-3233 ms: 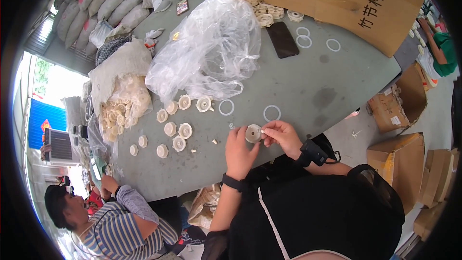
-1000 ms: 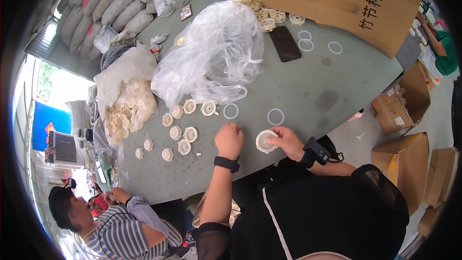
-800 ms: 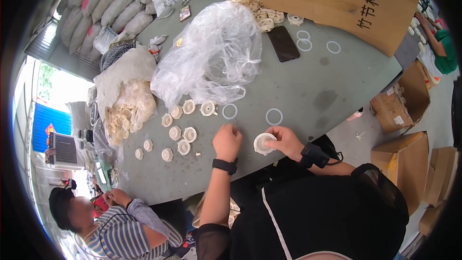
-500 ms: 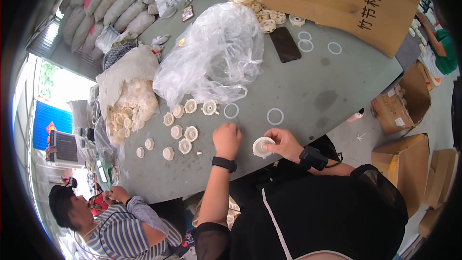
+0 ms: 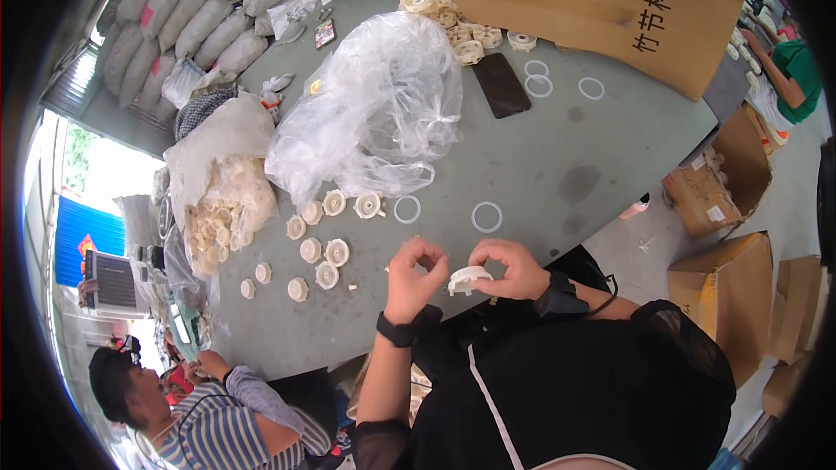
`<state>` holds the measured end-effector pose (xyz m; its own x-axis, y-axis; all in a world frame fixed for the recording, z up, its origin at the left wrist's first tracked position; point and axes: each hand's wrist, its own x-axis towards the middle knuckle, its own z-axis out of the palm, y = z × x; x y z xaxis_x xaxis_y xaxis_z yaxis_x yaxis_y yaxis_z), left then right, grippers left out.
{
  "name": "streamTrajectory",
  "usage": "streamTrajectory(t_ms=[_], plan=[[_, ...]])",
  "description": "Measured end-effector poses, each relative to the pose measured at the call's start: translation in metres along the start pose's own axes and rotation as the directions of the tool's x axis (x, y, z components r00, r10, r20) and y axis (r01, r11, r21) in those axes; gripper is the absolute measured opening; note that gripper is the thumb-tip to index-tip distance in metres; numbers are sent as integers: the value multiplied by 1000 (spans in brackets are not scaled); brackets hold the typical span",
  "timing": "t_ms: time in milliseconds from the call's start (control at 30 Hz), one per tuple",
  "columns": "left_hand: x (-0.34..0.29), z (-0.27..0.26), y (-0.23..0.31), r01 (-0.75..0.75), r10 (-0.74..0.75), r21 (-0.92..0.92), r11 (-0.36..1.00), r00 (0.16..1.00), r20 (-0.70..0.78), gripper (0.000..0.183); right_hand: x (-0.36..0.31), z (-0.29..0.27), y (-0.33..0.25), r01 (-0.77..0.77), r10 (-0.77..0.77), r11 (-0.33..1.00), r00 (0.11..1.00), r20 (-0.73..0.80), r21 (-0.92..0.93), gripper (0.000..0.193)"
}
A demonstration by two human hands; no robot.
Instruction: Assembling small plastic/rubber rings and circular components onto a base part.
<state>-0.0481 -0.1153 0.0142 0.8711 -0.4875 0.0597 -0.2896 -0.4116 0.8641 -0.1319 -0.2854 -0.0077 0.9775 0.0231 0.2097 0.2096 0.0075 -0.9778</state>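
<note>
Hands first: right hand [image 5: 512, 266] sits just over the near table edge, fingers curled round a white round plastic cap [image 5: 468, 278], pinching it from the right so the disc lies roughly flat, tipped a bit toward the left hand. Being round, it has no real long axis. Left hand [image 5: 413, 279] is right beside it, wrist up, thumb and fingers bent into a loose ring that isn't touching the cap; whether something tiny sits in that pinch I can't tell. Both wrists wear black bands. Grey table [image 5: 557, 165] has bare room ahead and to the right of the hands, with two loose white rings [image 5: 487, 217] lying just beyond. Further left sits a cluster of finished caps [image 5: 324, 251], then a crumpled clear plastic bag [image 5: 374, 104]. Farther back a dark phone [image 5: 501, 84] lies flat near a big cardboard box [image 5: 601, 0] at the far edge.
</note>
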Motion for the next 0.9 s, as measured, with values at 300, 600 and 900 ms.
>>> streamTrajectory(t_ms=[300, 600, 900], plan=[[-14, -26, 32, 42, 118, -452, 891, 940, 319, 7, 19, -4, -27, 483, -459, 873, 861, 218, -67, 24], [-17, -26, 35, -43, 223, -510, 859, 929, 297, 7, 11, -1, -36, 468, -447, 881, 872, 200, -68, 24], [-21, -29, 41, -128, 295, -471, 873, 907, 301, 10, 5, -5, -33, 442, -427, 896, 878, 219, -27, 26]])
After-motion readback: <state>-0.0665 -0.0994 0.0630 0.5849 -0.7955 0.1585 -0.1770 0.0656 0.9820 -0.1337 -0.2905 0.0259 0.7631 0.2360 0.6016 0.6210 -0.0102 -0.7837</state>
